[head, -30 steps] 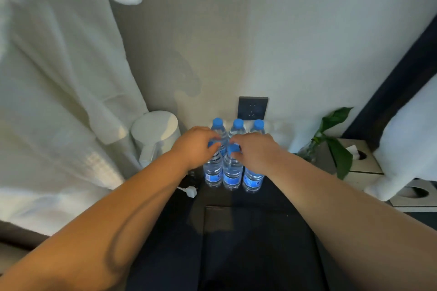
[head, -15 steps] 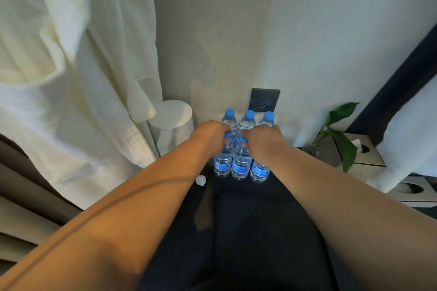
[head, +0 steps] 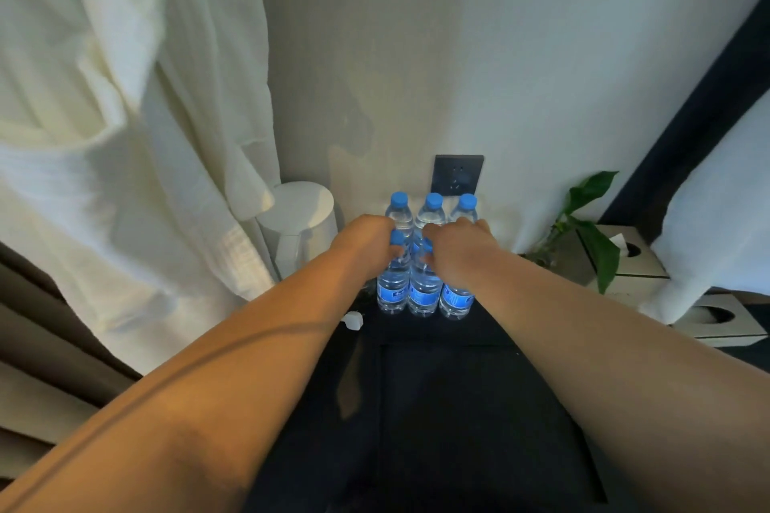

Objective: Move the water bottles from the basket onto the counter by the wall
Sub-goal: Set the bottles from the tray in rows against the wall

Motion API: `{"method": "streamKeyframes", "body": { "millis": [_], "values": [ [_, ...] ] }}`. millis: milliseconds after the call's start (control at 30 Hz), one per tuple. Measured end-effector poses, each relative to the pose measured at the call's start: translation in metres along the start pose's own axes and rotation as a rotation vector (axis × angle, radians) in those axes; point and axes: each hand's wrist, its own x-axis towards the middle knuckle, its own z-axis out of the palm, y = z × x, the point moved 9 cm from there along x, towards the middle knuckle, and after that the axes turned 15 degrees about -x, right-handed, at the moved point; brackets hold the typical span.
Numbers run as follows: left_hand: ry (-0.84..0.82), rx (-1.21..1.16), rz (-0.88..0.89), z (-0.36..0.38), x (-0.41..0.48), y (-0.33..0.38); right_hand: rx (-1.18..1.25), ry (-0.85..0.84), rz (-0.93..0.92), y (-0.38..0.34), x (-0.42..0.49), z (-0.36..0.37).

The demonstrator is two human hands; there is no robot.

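Water bottles [head: 423,296] stand upright in a tight block on the dark desk [head: 437,408]. Three are just beyond the hands, against the wall under the socket [head: 458,177], and three are directly beneath the hands, with neighbours touching. The basket is not in view.

The left hand [head: 368,239] is curled round the neck of the front-left bottle [head: 391,292], whose blue cap shows beside the fingers. The right hand [head: 458,250] is curled over the top of the front-right bottle [head: 456,298], with its thumb side against the cap of the middle one. Whether it also pinches that middle bottle I cannot tell. The two hands sit close together, nearly knuckle to knuckle.

The bottles look full, so each should have modest weight, easy for one hand. Their clear walls are probably thin and would dent under a hard squeeze, and the smooth plastic may slip. The stiff neck just under the cap is the surest place to hold, with the labelled waist as second choice. Being tall, narrow and packed together, they could topple in a row if one is nudged on release, so the fingers should come away straight upward.

A white kettle [head: 300,212] stands just outside the left hand, and a leafy plant [head: 591,221] stands well off beyond the right.
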Motion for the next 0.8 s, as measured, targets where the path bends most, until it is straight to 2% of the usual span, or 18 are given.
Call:
{"method": "streamKeyframes", "body": {
  "millis": [167,400,800],
  "values": [
    [-0.013,0.036,0.024,0.001,0.000,0.004,-0.042,0.041,0.091,-0.001,-0.003,0.002],
    [-0.091,0.041,0.073,0.009,0.004,0.006,-0.029,-0.007,0.066,0.004,-0.004,-0.006],
    [0.015,0.069,-0.024,0.002,0.005,0.008,-0.024,-0.008,0.036,0.002,-0.005,-0.006]
  ]
}}
